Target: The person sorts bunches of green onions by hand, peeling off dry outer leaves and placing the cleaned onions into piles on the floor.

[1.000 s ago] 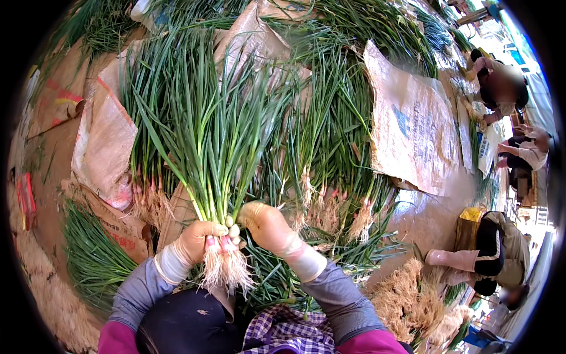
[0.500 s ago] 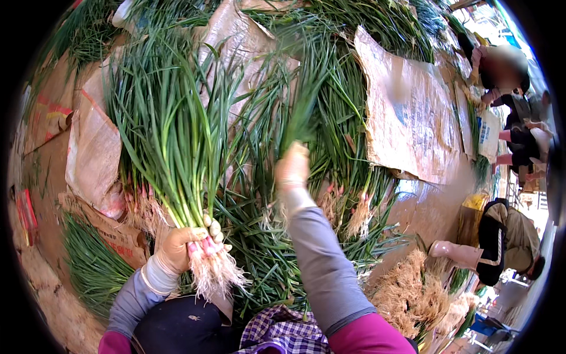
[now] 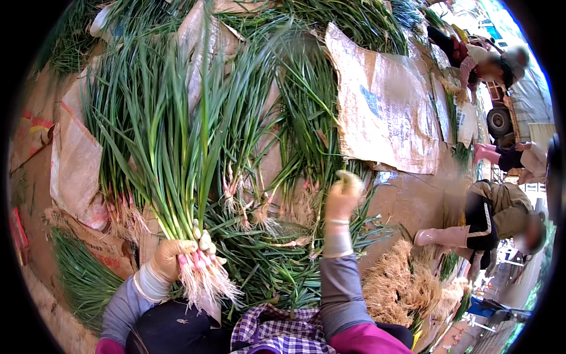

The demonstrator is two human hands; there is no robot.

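Observation:
My left hand (image 3: 171, 259), in a thin glove, grips a bunch of green onions (image 3: 171, 159) near its white bulbs. The pale roots hang below my fist and the long leaves fan upward. My right hand (image 3: 343, 194), also gloved, is stretched forward over the heap of loose green onions (image 3: 295, 135) on the ground. Its fingers curl at the stalks there, and whether it holds any I cannot tell. Both forearms wear grey sleeves with pink cuffs.
Woven sacks (image 3: 383, 106) and cardboard (image 3: 73, 171) lie under the onion heaps. A pile of cut roots (image 3: 401, 289) sits at my right. Other people (image 3: 495, 218) crouch at the right, one in pink boots. A vehicle wheel (image 3: 499, 121) shows at the far right.
My right hand left the bunch at my left hand and reached forward, then moved right over the loose heap. The left hand has kept the bunch.

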